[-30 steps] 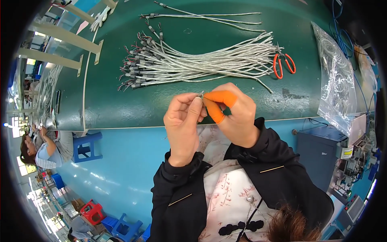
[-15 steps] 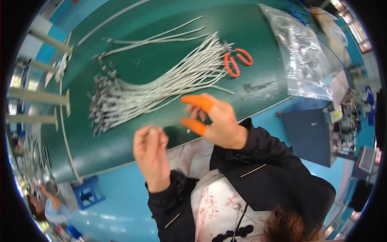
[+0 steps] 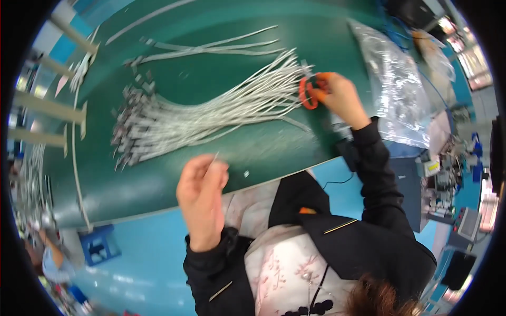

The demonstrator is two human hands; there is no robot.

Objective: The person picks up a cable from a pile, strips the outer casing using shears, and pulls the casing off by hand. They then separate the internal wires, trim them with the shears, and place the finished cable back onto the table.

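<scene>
My right hand, with orange finger covers, is closed on a handle of the red-handled scissors. The blades lie among the ends of a bundle of grey-white cables. Nearer the table's front edge, my left hand is closed in a pinch. A thin pale tip shows above its fingers, too small and blurred to name. Dark connectors crowd the bundle's left end.
Several loose cables lie beyond the bundle on the green table. A small white scrap rests near the front edge. Clear plastic bags lie at the right. Pale posts stand along the left side.
My right hand has moved right and away from me, from beside my left hand to the scissors, and has closed on a handle. My left hand stays pinched in nearly the same place.
</scene>
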